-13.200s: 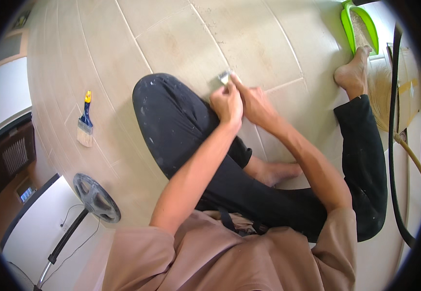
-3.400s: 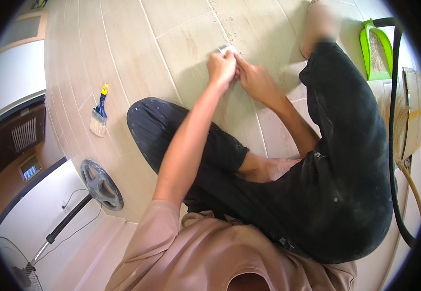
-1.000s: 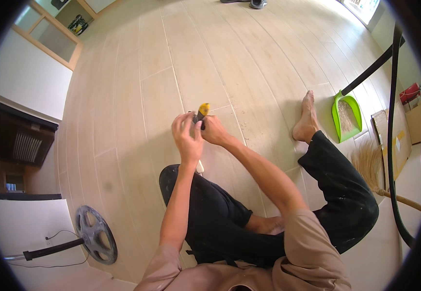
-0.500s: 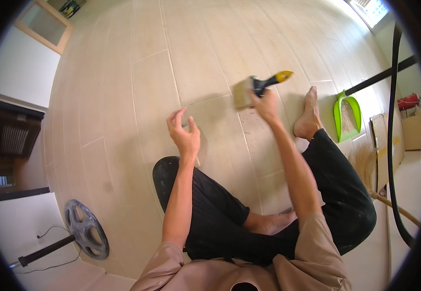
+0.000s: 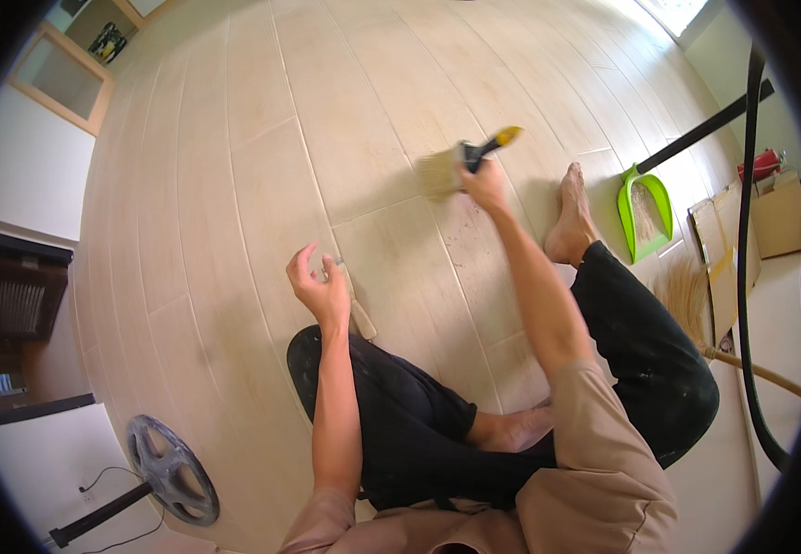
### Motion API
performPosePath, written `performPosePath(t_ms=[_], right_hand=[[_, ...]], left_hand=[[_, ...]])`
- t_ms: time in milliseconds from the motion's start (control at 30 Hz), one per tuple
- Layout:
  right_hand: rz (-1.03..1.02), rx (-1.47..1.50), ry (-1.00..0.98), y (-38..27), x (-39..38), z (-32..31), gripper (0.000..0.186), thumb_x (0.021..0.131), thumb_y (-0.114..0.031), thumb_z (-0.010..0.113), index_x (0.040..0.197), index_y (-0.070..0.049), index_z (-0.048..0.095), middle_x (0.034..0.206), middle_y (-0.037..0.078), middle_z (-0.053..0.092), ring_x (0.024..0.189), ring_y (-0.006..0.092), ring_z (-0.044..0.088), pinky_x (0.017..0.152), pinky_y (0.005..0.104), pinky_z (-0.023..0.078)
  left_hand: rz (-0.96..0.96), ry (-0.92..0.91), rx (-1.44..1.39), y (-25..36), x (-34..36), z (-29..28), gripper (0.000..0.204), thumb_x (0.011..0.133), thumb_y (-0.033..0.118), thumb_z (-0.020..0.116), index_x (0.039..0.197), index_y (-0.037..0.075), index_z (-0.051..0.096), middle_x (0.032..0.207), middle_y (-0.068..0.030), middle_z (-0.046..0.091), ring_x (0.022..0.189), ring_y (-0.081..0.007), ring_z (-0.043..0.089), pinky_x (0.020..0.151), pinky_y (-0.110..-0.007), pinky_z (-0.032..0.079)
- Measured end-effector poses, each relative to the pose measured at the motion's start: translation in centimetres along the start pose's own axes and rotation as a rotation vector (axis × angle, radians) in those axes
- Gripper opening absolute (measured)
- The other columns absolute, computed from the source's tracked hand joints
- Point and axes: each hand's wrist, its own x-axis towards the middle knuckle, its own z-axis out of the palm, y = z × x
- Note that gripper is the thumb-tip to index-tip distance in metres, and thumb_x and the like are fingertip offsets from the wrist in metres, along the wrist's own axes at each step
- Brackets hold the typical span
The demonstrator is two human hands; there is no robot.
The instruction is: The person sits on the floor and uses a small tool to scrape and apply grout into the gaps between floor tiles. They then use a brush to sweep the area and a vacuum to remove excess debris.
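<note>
Fan base: a round grey spoked disc lies on the floor at lower left, with a dark pole running off toward the edge.
Floor: pale beige tiles with thin grout lines fill the middle of the view.
Left hand: it is raised just above the tiles, palm turned inward, fingers loosely curled and apart; a small thin object may sit between the fingertips, but the view does not show it clearly.
Left arm: the forearm runs straight up from the lower edge, bent at the elbow over the left knee.
Legs: the person sits on the floor in black trousers, left knee folded in, right leg stretched so the bare foot rests on the tiles.
Paintbrush: a wide brush with tan bristles and a black-and-yellow handle, bristles down on the tile, well ahead of the left hand.
Right hand: closed around the paintbrush handle, arm reaching far forward and nearly straight.
Dustpan: bright green, lying just right of the foot, beside straw broom bristles.
</note>
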Motion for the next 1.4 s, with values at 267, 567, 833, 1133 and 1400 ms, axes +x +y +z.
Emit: performPosePath(t_ms=[267,567,833,1133,1400], right_hand=[[-0.146,0.273,-0.138,-6.6,-1.3,-0.2,0.034,0.09,-0.028,0.072,0.093,0.006,0.073,0.073,0.012,0.073,0.068,0.017,0.072,0.064,0.0355,0.056],[-0.215,0.207,-0.244,-15.4,-0.7,17.9,0.031,0.081,-0.025,0.074,0.085,0.005,0.071,0.082,0.027,0.073,0.08,0.0403,0.074,0.074,0.049,0.059],[0.085,0.279,-0.17,-2.0,3.5,-1.1,0.035,0.096,-0.021,0.067,0.11,0.01,0.067,0.083,0.015,0.073,0.063,0.0181,0.073,0.056,0.0332,0.062],[0.019,0.841,-0.035,-7.9,8.8,-1.1,0.031,0.099,-0.014,0.064,0.118,0.01,0.06,0.105,0.017,0.07,0.086,0.0241,0.074,0.074,0.0362,0.069],[0.349,0.65,0.258,-3.9,10.1,5.8,0.039,0.091,-0.016,0.071,0.115,0.014,0.06,0.11,0.022,0.068,0.083,0.0266,0.075,0.064,0.0356,0.07]], left_hand=[[-0.007,-0.055,0.021,0.5,0.4,0.9,0.03,0.091,0.004,0.067,0.121,0.008,0.069,0.124,-0.0111,0.059,0.113,-0.0268,0.06,0.088,-0.04,0.05],[-0.148,-0.006,0.012,-2.1,1.2,0.9,0.031,0.091,0.005,0.066,0.122,0.008,0.069,0.122,-0.0101,0.06,0.113,-0.0251,0.06,0.088,-0.04,0.051],[-0.122,-0.07,-0.024,0.1,1.1,1.4,0.027,0.093,0.004,0.066,0.119,0.008,0.069,0.122,-0.008,0.058,0.113,-0.0231,0.058,0.089,-0.038,0.05],[-0.113,-0.138,0.016,0.0,0.9,2.1,0.025,0.093,0.004,0.066,0.118,0.008,0.069,0.121,-0.0075,0.059,0.111,-0.0222,0.058,0.088,-0.037,0.05],[-0.17,-0.093,-0.085,-0.9,0.4,2.8,0.028,0.093,0.005,0.066,0.122,0.006,0.068,0.126,-0.0096,0.057,0.113,-0.0218,0.058,0.089,-0.037,0.05]])
